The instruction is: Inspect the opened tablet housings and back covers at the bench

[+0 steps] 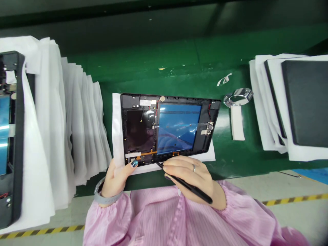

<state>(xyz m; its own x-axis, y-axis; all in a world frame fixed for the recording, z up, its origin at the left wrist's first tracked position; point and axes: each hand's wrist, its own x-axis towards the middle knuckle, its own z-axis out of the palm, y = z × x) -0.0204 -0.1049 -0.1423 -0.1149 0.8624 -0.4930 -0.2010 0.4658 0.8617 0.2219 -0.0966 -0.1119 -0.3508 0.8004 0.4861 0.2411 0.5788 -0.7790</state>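
An open black tablet housing (164, 126) lies face down on a white foam sheet (117, 130), showing a blue panel, a dark rectangular panel, and an orange flex cable (146, 155) along its near edge. My left hand (118, 179) grips the housing's near left corner, with the thumb on top and the fingers hidden. My right hand (191, 176) holds a black pointed pick (188, 184), and its tip touches the near edge by the orange cable. A small circuit board (209, 127) sits at the housing's right end.
Several foam-wrapped tablets stand in a row (69, 116) at left. Dark tablets on white sheets (302, 102) are stacked at right. A chrome ring (238, 97) and a white foam strip (237, 123) lie on the green bench (164, 65). Yellow-and-black tape (294, 201) marks the floor.
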